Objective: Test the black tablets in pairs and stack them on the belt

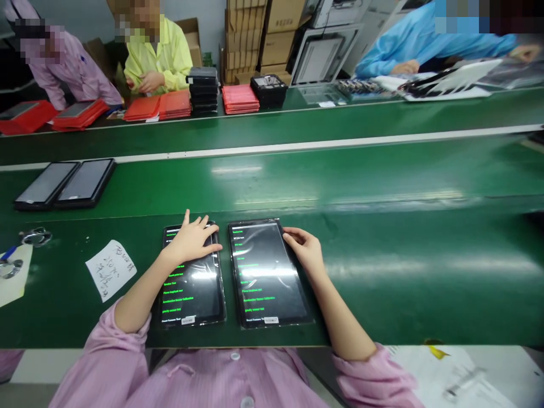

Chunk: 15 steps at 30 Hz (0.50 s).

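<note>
Two tablets lie side by side on the green bench [425, 283], screens up, a narrow gap between them, directly in front of the person in the pink smock [238, 379]. Left hand [190, 238] spread open, palm down, across the upper part of the left-hand tablet [195, 297], fingers splayed and covering some of the display. Right hand [305, 249] at the upper right edge of the right-hand tablet [270, 277], fingers bent and close together; whether they pinch the rim or merely rest against it, cannot tell. Both screens show lists of mostly green lines on black (one legible entry: "gravity sensor test"), with a small pale label near each bottom edge. Glare streaks cross both. Left of the tablets, a handwritten slip [111, 271] lies askew; farther left, a blue pen [8, 253] lies on a yellowish paper [17, 286]. Beyond, toward the upper left, two dark devices [85, 180] sit touching, grey faces up. Across the bench, a co-worker in yellow [159, 56] stands behind red stacks [174, 106] and a black stack [203, 93].
</note>
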Motion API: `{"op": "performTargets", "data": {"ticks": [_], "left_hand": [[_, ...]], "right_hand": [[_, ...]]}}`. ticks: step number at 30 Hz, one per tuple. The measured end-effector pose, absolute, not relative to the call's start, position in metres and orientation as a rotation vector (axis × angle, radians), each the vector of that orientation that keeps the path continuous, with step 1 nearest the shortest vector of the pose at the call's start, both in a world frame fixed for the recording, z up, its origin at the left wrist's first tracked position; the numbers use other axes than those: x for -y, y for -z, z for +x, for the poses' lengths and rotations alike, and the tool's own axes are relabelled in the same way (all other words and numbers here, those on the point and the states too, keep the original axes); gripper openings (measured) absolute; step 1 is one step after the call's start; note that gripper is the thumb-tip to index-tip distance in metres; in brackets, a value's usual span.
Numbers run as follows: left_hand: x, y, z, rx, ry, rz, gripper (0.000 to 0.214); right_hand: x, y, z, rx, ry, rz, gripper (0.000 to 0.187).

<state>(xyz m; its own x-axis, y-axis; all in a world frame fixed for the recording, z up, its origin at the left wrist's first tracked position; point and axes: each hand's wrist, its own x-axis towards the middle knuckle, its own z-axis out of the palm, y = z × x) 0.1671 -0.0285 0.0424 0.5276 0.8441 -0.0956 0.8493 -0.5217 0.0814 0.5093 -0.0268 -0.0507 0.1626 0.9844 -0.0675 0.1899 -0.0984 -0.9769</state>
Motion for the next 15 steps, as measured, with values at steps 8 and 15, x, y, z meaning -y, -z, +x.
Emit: {"op": "performTargets", "data": {"ticks": [8,15], "left_hand": [[0.02,-0.045,0.161,-1.349,-0.009,2.582,0.04],[0.023,-0.047,0.152,-1.322,-0.008,2.532,0.05]], "right_hand": [[0.026,0.055,0.511,1.198,-1.029,-1.416,0.052],[0.028,0.055,0.509,1.222,-0.993,-1.434,0.056]]}}
